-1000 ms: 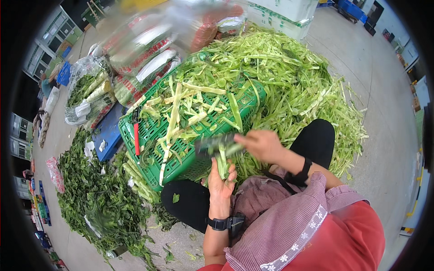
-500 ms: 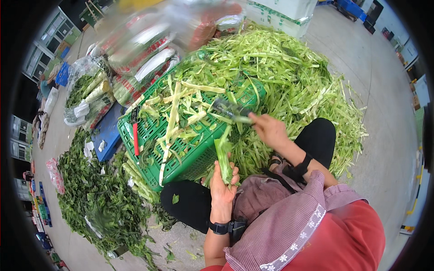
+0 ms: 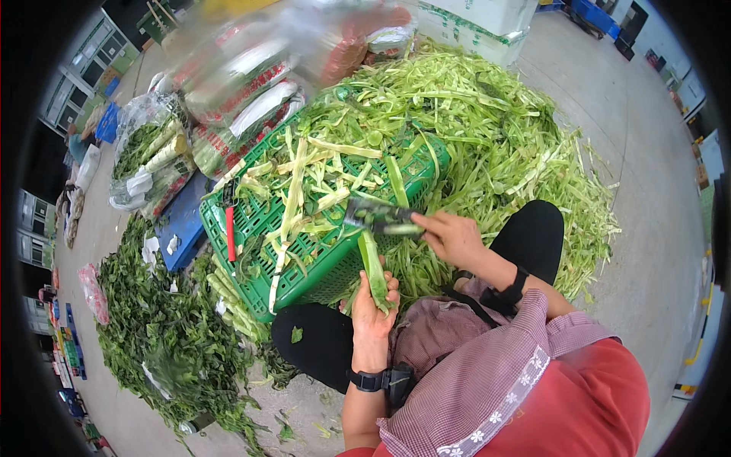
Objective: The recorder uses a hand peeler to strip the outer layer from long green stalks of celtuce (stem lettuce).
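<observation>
head view: the left hand [image 3: 371, 318] wraps the near end of a green stalk [image 3: 372, 263], long axis pointing forward, slightly left; the right hand [image 3: 455, 240] pinches a dark-bladed tool [image 3: 359, 213] crosswise near its far tip.

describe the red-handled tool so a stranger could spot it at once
Start with the big green plastic crate, beside the large heap of pale green peelings. Near the crate's left end, on its slotted top, lies the red-handled tool. Its straight, bright red handle stands out against the green and cream scraps around it.
</observation>
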Demonstrator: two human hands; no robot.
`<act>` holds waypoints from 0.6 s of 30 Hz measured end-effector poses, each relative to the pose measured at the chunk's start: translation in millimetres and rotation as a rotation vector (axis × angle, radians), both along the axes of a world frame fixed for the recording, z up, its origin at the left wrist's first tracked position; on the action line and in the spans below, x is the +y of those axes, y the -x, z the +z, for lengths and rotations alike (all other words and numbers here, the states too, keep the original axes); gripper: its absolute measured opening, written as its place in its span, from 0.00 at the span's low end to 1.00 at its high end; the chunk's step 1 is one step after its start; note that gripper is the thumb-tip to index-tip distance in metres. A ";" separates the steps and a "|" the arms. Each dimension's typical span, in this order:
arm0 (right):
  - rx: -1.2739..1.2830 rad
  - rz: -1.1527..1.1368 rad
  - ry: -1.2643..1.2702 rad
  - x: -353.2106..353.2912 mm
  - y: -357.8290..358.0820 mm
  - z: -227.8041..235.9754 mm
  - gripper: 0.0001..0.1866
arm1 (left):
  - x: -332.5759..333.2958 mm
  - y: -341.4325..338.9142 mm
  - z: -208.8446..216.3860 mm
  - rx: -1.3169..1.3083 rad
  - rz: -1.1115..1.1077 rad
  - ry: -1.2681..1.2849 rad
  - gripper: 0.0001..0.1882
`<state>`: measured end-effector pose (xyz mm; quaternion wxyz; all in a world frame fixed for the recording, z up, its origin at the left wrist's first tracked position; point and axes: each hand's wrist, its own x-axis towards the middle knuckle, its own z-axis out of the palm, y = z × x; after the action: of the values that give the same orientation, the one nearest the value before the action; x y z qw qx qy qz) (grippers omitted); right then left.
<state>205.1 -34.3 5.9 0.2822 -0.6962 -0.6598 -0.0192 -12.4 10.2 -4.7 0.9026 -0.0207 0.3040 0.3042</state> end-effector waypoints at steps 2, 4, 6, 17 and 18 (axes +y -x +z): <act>-0.064 0.196 -0.034 -9.0 11.0 8.0 0.22 | -0.2 -5.4 2.4 0.042 0.038 0.054 0.21; -0.097 0.307 -0.102 -14.4 21.1 13.4 0.22 | -1.6 -12.2 6.2 0.143 0.142 0.034 0.20; -0.106 0.248 -0.144 -6.7 14.7 4.2 0.22 | -3.6 -5.0 1.4 0.158 0.076 -0.016 0.20; -0.070 0.403 -0.063 -11.0 13.3 8.4 0.23 | -3.9 -11.5 10.3 0.180 0.132 -0.009 0.19; -0.068 0.271 -0.086 -3.7 2.8 -1.4 0.23 | -4.0 -3.8 9.9 0.066 0.014 0.078 0.21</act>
<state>202.4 -38.0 4.5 0.2892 -0.5872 -0.7554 -0.0327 -8.6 6.2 5.2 0.8884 -0.0480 0.3449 0.2990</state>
